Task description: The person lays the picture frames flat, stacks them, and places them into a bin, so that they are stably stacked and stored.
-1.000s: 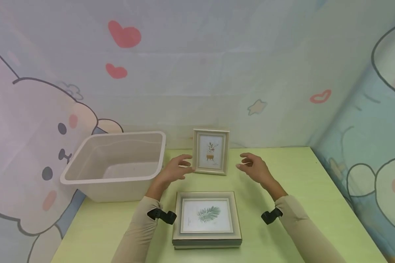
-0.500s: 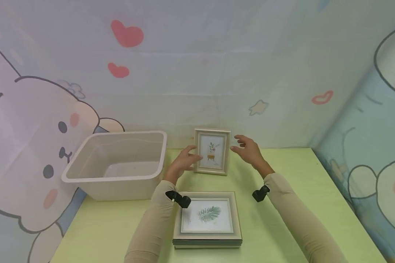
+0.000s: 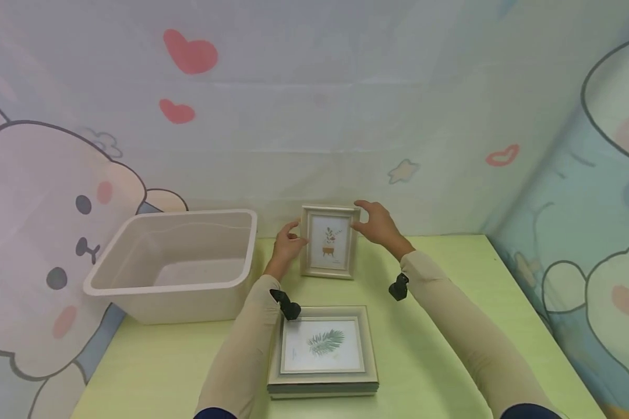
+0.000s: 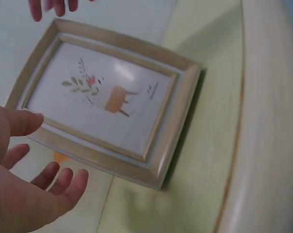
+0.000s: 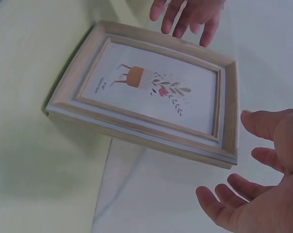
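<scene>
A small cream picture frame stands upright at the back of the table, near the wall. Its print shows a plant in an orange pot. On its left side is my left hand, thumb before the frame's edge and the other fingers spread apart, as the left wrist view shows. My right hand is at the upper right corner; in the right wrist view its thumb lies just off the frame's edge, fingers relaxed and parted. Neither hand grips the frame. Closer to me lies a stack of larger frames, the top one with a green leaf print.
A beige plastic tub stands on the left of the light green table, close to my left hand. A cartoon-printed cloth backdrop rises directly behind the small frame and along both sides.
Both hands have moved inward and forward, closing in on the small frame's two sides. My right hand has risen toward its upper corner. The frame and the stack stay put.
</scene>
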A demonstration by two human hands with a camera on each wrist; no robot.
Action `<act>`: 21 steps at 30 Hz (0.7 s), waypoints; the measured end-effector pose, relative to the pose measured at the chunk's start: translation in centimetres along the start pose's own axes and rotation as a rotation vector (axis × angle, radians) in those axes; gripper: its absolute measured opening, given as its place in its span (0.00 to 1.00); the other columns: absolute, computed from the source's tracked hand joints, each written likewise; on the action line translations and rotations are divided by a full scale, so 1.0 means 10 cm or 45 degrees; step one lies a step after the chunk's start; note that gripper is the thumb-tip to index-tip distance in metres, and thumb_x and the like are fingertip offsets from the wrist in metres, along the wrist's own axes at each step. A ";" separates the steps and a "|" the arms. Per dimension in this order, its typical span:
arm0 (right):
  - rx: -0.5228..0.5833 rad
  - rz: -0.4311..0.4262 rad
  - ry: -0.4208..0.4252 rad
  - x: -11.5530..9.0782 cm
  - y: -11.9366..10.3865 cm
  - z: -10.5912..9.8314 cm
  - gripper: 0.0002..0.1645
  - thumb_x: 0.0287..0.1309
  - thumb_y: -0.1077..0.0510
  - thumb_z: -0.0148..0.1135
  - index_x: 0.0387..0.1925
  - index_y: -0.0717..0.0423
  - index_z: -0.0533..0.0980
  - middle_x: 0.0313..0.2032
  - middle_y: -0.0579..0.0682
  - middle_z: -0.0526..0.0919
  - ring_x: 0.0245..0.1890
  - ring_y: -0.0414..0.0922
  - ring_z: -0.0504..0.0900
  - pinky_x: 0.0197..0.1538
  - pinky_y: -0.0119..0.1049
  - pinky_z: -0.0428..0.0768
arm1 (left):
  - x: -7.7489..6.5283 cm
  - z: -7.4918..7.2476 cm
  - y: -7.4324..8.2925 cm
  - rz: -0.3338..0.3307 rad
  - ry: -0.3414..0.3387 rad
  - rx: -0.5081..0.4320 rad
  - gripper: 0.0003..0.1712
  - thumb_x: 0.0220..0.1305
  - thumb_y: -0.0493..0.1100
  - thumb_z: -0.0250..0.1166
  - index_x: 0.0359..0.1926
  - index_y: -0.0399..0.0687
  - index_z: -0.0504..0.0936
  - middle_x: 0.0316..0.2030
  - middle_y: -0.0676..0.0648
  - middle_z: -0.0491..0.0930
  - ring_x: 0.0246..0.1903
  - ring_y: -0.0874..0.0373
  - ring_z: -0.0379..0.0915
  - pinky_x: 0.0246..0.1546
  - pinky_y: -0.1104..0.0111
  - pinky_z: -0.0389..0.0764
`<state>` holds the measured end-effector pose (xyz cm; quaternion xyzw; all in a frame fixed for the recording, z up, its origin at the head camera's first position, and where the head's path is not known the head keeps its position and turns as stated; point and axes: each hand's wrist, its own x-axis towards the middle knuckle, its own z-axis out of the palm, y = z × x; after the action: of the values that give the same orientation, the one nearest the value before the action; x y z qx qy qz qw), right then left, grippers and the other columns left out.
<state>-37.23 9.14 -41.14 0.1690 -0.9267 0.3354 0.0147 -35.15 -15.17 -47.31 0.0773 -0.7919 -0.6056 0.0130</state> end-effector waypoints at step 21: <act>-0.126 -0.123 -0.158 0.17 -0.22 0.04 0.29 0.67 0.62 0.59 0.68 0.64 0.68 0.68 0.62 0.72 0.71 0.61 0.66 0.74 0.51 0.64 | 0.00 -0.06 -0.27 0.010 -0.361 0.010 0.47 0.68 0.28 0.56 0.80 0.53 0.46 0.63 0.25 0.67 0.61 0.33 0.71 0.60 0.45 0.75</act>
<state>-38.11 6.76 -39.86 0.2332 -0.9320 0.2770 -0.0181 -34.76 -16.39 -49.70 -0.0120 -0.7884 -0.6074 -0.0970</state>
